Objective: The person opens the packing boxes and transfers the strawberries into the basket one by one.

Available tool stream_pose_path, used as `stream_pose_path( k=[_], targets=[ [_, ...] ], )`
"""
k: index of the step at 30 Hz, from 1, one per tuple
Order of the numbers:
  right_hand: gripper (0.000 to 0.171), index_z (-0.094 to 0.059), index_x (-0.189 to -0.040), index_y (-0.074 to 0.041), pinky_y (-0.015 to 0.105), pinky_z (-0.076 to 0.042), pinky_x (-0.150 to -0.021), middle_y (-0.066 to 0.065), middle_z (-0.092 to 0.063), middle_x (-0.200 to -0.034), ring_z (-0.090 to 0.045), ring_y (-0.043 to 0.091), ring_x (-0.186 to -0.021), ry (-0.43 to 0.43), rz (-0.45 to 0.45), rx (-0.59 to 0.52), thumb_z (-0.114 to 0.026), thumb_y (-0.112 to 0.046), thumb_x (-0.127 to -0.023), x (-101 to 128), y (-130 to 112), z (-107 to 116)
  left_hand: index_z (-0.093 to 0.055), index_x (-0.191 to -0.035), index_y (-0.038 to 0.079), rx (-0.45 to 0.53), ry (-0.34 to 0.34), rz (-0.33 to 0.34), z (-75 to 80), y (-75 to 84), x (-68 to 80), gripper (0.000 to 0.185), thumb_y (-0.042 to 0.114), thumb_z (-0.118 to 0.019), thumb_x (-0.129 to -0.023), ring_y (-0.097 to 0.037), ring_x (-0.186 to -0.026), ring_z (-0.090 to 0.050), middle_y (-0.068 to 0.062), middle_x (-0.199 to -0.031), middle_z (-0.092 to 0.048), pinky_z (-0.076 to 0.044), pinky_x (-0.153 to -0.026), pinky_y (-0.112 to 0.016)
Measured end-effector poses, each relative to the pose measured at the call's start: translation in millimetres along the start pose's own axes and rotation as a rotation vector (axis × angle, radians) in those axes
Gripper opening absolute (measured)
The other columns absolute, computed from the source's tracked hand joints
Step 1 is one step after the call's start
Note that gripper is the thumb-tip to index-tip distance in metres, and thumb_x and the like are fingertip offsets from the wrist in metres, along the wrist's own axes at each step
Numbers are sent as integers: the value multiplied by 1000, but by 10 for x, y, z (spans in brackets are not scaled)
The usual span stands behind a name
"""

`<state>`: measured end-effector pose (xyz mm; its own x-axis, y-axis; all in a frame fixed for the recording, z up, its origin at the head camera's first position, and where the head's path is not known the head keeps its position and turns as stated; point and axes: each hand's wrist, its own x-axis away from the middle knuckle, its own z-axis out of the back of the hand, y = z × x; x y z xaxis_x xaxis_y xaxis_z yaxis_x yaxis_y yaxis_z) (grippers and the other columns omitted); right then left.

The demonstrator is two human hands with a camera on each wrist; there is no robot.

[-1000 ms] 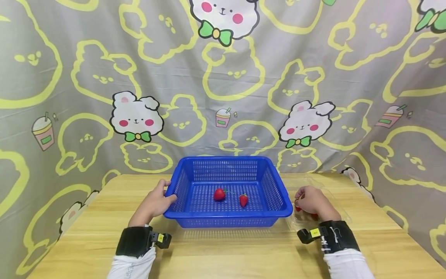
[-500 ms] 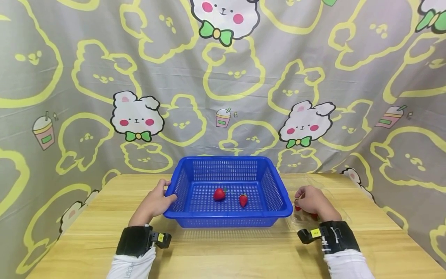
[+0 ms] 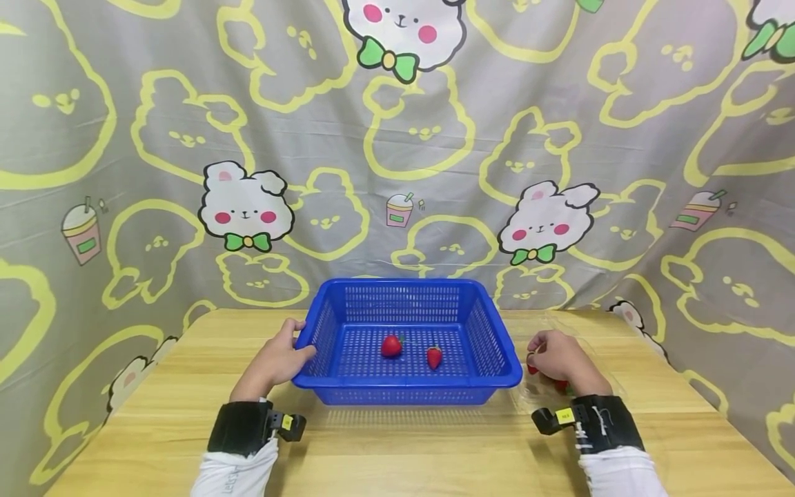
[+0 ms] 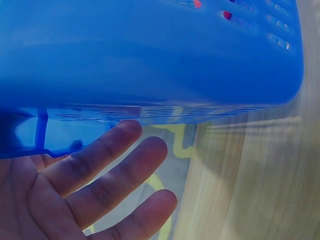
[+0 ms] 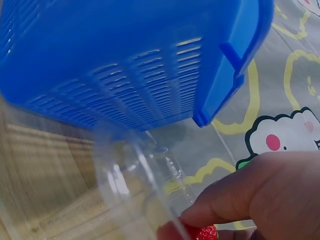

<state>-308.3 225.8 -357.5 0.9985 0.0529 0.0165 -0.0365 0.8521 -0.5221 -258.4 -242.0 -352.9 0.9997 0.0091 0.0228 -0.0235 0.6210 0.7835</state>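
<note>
A blue plastic basket (image 3: 406, 381) with slotted walls stands in the middle of the table, holding one rounder strawberry (image 3: 391, 346) and one pointed strawberry (image 3: 434, 357). My left hand (image 3: 276, 355) grips the basket's left rim with the thumb over it; in the left wrist view several fingers (image 4: 120, 175) extend loosely below the rim. To the basket's right, my right hand (image 3: 562, 359) reaches into a clear plastic box (image 5: 135, 185) and pinches a strawberry (image 5: 206, 233), partly hidden by the thumb. Another strawberry (image 3: 561, 385) shows under that hand.
The clear box sits close against the basket's right side, its lid (image 3: 534, 321) spread behind it. A patterned cloth (image 3: 397, 172) hangs behind the wooden table (image 3: 397, 455) and along both sides.
Both hands, the basket and the strawberries hold almost the same places. The head view has shifted very slightly.
</note>
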Motion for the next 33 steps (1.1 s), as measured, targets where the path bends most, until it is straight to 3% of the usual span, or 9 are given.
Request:
stream_pose_path(
  k=[33],
  targets=[
    [18, -63, -96, 3, 34, -47, -54, 9, -62, -80, -57, 19, -61, 44, 54, -7, -64, -8, -82, 53, -47, 92, -31, -139, -1, -20, 10, 9, -10, 37, 18, 51, 17, -51, -96, -44, -103, -61, -35, -128, -51, -50, -84, -59]
  ],
)
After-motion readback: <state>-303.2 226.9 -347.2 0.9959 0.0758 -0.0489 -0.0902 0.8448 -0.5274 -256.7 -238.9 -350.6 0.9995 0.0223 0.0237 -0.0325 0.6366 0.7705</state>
